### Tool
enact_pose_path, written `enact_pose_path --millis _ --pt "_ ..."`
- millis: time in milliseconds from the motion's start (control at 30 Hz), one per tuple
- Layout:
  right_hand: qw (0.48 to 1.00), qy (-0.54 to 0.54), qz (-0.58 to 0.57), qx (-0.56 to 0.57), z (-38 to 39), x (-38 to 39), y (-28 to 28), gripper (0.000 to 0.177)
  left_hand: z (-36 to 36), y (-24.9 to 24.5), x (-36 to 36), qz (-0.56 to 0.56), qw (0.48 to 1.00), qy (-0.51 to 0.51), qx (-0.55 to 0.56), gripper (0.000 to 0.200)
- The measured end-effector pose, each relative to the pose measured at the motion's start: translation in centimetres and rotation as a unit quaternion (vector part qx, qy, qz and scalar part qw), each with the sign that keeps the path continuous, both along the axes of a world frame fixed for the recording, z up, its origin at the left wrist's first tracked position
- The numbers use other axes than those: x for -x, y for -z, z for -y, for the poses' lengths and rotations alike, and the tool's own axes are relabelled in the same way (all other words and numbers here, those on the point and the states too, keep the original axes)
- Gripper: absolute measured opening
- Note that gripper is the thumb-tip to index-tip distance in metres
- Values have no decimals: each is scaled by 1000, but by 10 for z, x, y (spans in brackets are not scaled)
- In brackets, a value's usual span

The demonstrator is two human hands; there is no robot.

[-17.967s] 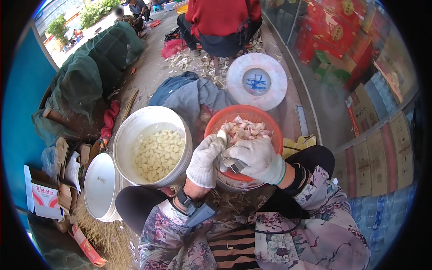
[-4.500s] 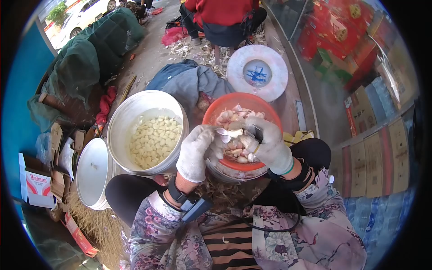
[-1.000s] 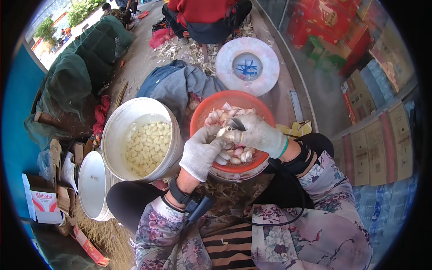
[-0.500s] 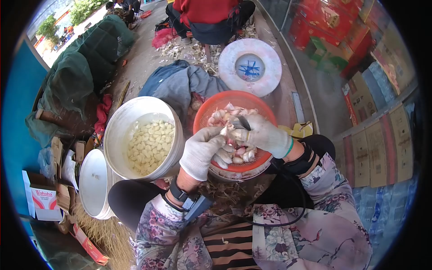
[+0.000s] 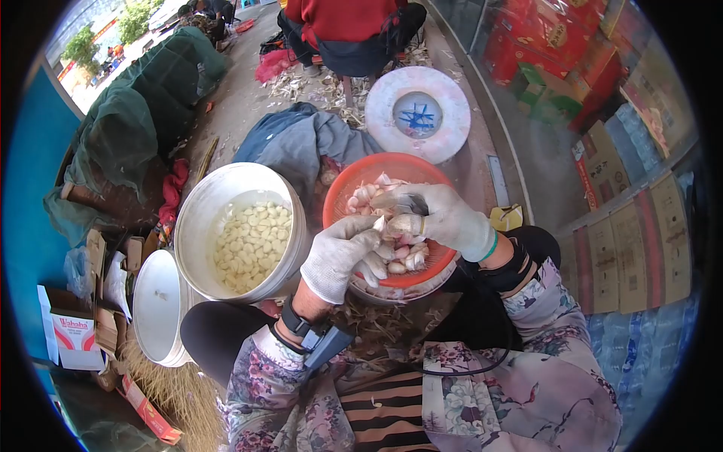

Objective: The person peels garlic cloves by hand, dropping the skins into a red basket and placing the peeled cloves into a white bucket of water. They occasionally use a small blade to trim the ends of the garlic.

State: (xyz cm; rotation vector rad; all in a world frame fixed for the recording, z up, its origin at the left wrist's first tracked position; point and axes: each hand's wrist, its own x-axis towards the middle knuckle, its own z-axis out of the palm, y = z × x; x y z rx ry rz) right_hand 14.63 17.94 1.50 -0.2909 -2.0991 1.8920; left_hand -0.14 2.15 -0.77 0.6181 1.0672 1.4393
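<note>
Both my hands wear white gloves and meet over an orange colander (image 5: pixel 338 194) of unpeeled garlic cloves (image 5: pixel 409 261). Between the thumb and fingers of my left hand (image 5: pixel 339 255) is a garlic clove (image 5: pixel 379 224), its pale tip pointing up. My right hand (image 5: pixel 454 220) is closed around a small knife (image 5: pixel 416 203), close against the clove; its dark blade shows only in part and the handle is hidden. Left of the colander stands a white bucket (image 5: pixel 190 239) with peeled garlic cloves (image 5: pixel 252 245) in water.
A second white bucket (image 5: pixel 157 309) is at the left. Grey-blue cloth (image 5: pixel 309 143) lies behind the colander, near a round white stool (image 5: pixel 452 113). A person in red (image 5: pixel 343 22) sits farther ahead. Glass with stacked cartons (image 5: pixel 633 248) lines the right; garlic skins litter the floor.
My right hand has turned slightly and shifted a little, so the knife blade now shows differently. My left hand stays nearly in place with the clove.
</note>
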Motion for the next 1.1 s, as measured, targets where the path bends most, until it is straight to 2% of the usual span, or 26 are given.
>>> enact_pose_path --millis 100,200,233,333,533,700,833,1100 --pt "977 -8 1 -211 -5 8 8 29 1 3 1 64 998 14 -12 34" --pt "998 9 43 32 5 3 -9 25 3 1 0 80 996 -20 -39 34" --pt "998 7 35 44 5 2 -11 24 4 -1 -1 75 995 -38 -51 34" --pt "997 7 24 73 0 -3 -11 22 4 -5 -4 -34 996 -74 -34 30" --pt "997 4 20 81 5 -1 -8 22 5 -8 -18 -133 981 -143 -3 18" --pt "999 25 29 8 3 2 8 25 6 -8 -19 -143 977 -161 0 16" --pt "996 30 9 82 14 5 4 27 7 -7 -22 -146 971 -188 -15 14" --pt "988 -2 -16 156 20 6 6 29 8 -5 -22 -240 948 -210 -3 11"
